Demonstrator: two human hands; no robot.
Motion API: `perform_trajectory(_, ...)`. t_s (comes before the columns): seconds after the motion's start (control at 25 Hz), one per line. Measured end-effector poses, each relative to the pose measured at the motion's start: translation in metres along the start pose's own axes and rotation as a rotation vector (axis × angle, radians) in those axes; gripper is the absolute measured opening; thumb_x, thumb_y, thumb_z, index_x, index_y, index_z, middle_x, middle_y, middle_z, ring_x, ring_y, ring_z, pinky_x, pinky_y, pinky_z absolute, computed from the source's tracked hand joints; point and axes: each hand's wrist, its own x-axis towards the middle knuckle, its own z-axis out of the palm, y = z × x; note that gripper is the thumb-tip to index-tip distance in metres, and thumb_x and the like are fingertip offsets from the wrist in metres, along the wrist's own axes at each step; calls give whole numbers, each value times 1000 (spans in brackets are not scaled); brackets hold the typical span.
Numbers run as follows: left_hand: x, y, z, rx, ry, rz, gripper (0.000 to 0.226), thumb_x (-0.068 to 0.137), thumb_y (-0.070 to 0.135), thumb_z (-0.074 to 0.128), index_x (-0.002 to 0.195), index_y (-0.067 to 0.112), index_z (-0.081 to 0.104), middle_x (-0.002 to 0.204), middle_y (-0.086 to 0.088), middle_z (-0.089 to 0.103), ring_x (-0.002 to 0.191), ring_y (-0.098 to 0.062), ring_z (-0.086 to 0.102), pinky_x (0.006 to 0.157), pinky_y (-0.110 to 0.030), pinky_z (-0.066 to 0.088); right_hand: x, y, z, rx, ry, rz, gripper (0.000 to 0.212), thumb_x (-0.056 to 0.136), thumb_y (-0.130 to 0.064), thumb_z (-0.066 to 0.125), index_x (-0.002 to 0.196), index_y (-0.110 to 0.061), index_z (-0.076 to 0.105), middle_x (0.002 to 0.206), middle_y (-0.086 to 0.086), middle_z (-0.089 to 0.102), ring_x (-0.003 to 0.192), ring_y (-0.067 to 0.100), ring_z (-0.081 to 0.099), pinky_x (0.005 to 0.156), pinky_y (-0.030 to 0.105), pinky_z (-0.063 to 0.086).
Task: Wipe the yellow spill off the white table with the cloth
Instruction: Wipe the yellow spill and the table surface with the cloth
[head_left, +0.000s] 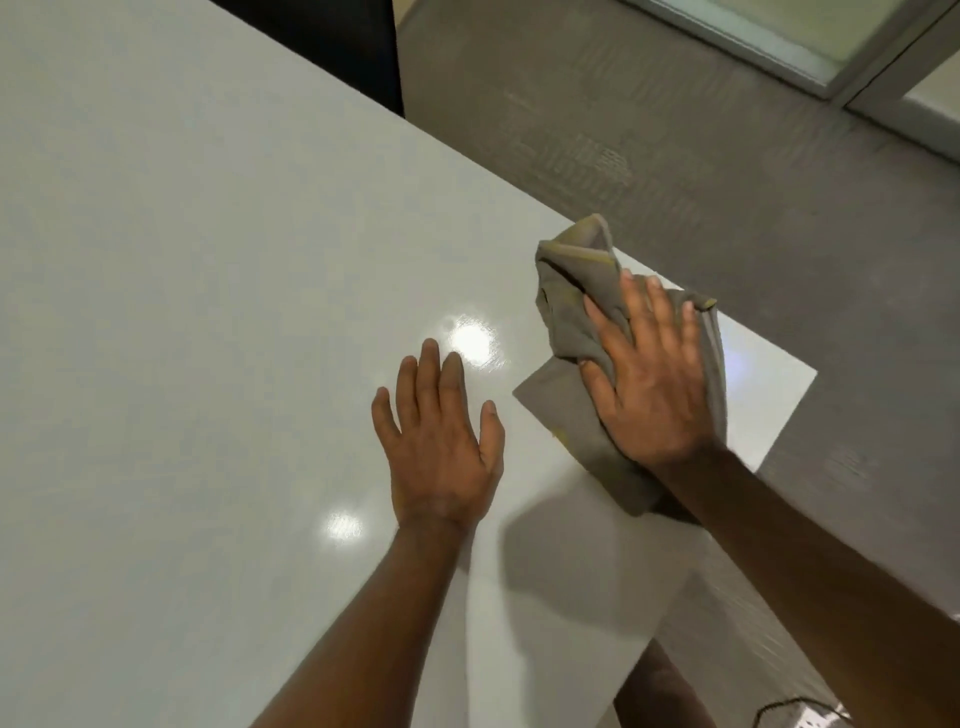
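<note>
The right hand (655, 384) lies flat on the grey cloth (576, 291), fingers spread – an open grip that presses, not clamps. The cloth is crumpled near the table's (208, 260) far right corner, with yellowish stains on its folds. The left hand (439, 441) rests open on the white table, just beside the cloth.

1. One head-worn view looked forward and steeply down onto the white surface (208, 312) from close above.
2. It faced the surface's far right corner, floor (675, 130) beyond.
</note>
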Motion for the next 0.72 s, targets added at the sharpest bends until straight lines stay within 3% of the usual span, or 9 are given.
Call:
perform_trajectory(0.4, 2, 1, -3, 2, -6, 28, 64, 109, 50, 26, 157, 12, 43, 171, -13, 31, 157, -34, 33, 123, -62, 29, 136, -64, -10, 61, -47, -123, 64, 108, -51, 33, 166, -25, 25, 177, 11, 9, 164, 36, 8, 131, 61, 9)
perform_trajectory(0.72, 2, 1, 0, -17, 13, 10, 61, 108, 51, 34, 155, 14, 47, 170, -11, 34, 157, -33, 34, 123, -61, 29, 219, -134, -10, 59, -59, -300, 61, 110, -51, 30, 165, -26, 26, 178, 10, 7, 164, 37, 8, 131, 62, 10)
